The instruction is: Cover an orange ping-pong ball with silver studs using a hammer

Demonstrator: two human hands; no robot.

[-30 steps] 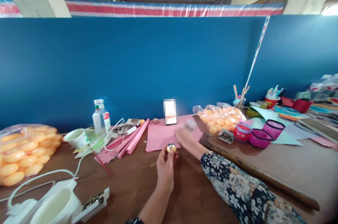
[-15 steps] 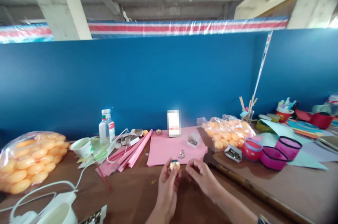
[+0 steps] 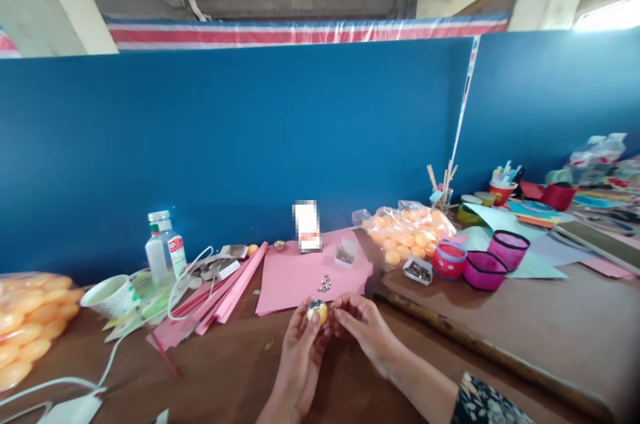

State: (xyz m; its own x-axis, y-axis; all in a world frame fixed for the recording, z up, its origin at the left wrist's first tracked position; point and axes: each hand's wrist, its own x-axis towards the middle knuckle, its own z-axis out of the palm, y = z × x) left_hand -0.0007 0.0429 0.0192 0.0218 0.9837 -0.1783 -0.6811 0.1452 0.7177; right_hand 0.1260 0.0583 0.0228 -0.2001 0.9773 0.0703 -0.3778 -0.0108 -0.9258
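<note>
My left hand (image 3: 299, 352) holds a small orange ball (image 3: 318, 311) with shiny silver studs on it, pinched at the fingertips above the brown table. My right hand (image 3: 361, 324) is right beside it, its fingertips touching the ball's right side. Whether it holds a stud I cannot tell. Just beyond the hands lies a pink paper sheet (image 3: 295, 277) with a little heap of silver studs (image 3: 325, 284) and a small open box of studs (image 3: 345, 255) on it.
A bag of orange balls (image 3: 407, 237) lies at the back right, another bag (image 3: 30, 327) at the far left. Pink paper strips (image 3: 227, 287), a paper cup (image 3: 113, 294), a bottle (image 3: 160, 254), white cable (image 3: 55, 384) sit left. Pink and red tubs (image 3: 483, 263) stand right.
My right hand drew back from the pink sheet and closed in on the ball held by my left hand. The view has shifted to the right.
</note>
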